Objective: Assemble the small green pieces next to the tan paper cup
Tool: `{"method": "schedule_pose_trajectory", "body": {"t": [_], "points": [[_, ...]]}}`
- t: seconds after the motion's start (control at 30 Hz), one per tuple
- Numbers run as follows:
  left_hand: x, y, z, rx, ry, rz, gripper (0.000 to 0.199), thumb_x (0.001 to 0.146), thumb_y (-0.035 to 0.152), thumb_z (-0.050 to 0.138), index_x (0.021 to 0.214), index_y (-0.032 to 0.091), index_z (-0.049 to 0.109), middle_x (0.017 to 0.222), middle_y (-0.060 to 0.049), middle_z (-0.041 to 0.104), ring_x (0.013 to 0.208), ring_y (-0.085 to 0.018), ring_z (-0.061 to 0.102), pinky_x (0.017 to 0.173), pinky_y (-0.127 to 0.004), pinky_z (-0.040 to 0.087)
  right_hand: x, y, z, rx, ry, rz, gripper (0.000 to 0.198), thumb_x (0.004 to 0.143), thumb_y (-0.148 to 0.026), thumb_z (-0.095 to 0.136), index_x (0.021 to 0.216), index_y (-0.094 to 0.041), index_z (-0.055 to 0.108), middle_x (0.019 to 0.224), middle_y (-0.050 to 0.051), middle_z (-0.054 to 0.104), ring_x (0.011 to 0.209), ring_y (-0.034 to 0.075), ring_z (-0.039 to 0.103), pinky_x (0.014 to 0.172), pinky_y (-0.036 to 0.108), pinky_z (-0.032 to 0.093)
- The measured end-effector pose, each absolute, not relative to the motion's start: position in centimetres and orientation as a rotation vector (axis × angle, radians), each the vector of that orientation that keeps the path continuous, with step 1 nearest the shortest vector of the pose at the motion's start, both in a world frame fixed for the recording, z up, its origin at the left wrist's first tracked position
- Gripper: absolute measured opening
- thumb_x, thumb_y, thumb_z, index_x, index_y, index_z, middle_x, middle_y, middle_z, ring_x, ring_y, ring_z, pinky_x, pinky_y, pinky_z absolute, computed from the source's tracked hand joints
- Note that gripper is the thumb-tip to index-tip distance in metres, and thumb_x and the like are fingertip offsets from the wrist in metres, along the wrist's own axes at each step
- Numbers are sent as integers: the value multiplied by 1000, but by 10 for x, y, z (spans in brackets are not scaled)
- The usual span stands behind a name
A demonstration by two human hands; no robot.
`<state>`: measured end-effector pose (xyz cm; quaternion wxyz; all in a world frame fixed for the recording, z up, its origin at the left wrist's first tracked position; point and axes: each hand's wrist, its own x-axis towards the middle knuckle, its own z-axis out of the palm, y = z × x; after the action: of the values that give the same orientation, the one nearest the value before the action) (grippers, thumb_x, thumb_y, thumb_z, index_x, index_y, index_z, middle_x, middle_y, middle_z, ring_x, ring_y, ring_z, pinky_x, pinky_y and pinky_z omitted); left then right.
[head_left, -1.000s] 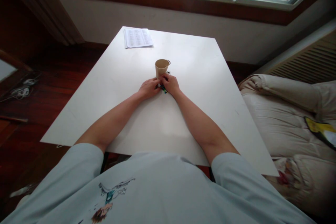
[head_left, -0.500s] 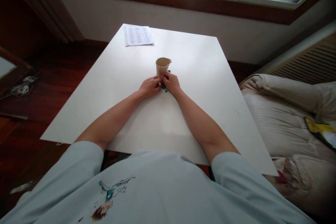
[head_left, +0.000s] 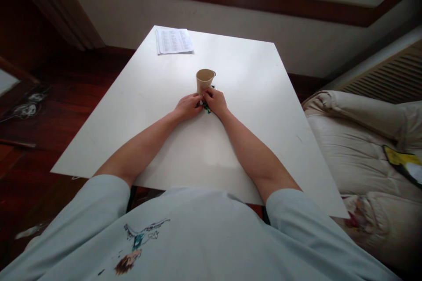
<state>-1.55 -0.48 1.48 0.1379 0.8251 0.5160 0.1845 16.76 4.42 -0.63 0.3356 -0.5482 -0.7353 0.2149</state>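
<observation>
A tan cup [head_left: 204, 80] with a handle stands upright on the white table, its wide mouth facing up. Just in front of it, my left hand [head_left: 189, 106] and my right hand [head_left: 215, 100] meet, with curled fingers closed at the tips. Whatever the fingertips pinch is too small and too hidden to name. Between and below them show small dark pieces with green and blue spots [head_left: 206, 108]. My fingers cover the cup's lower front, and whether they touch it I cannot tell. Another small dark bit [head_left: 212, 87] peeks out beside the cup, above my right hand.
Printed sheets [head_left: 174, 41] lie at the far left of the white table [head_left: 250, 70]. To the right is a cushioned beige sofa [head_left: 346, 140] with a yellow and black item [head_left: 404, 162] on it. Cables [head_left: 26, 109] lie on the dark red floor at left.
The camera view has tilted a little, so the table and cup sit slightly higher in the picture. Both hands stay closed at the same place before the cup.
</observation>
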Motion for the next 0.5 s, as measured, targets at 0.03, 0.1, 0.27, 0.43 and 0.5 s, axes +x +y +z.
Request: {"method": "schedule_pose_trajectory", "body": {"t": [0.03,0.1,0.27,0.43,0.5], "points": [[-15,-5,15,2388,1492,534,29,97,23,65,122,23,80,117,-10,79,103,-27,75,92,-36,56,167,44,-6,-1435,-1916,561,25,100,-31,60,102,-22,84,100,7,85,97,26,75,92,37,57],[-16,-5,15,2388,1492,537,30,97,22,65,123,23,80,117,-10,79,103,-27,75,92,-36,56,167,43,-4,-1447,-1913,560,25,100,-31,61,102,-22,84,100,7,85,97,26,75,92,37,56],[-16,-5,14,2394,1482,554,30,97,22,65,123,23,80,117,-10,79,103,-27,74,92,-36,55,166,39,1,-1451,-1907,570,24,100,-30,62,102,-21,84,99,8,84,96,26,75,92,37,56],[-16,-4,12,2391,1491,548,29,97,23,65,123,23,80,118,-10,79,103,-27,74,92,-37,55,165,40,0,-1460,-1917,569,25,101,-29,61,103,-20,84,99,8,84,95,26,74,93,38,56],[-17,-3,11,2387,1489,552,30,98,24,65,124,23,80,118,-10,78,104,-27,74,92,-37,55,166,41,-1,-1454,-1918,568,25,101,-29,61,103,-21,85,99,7,83,97,26,75,93,37,56]]}}
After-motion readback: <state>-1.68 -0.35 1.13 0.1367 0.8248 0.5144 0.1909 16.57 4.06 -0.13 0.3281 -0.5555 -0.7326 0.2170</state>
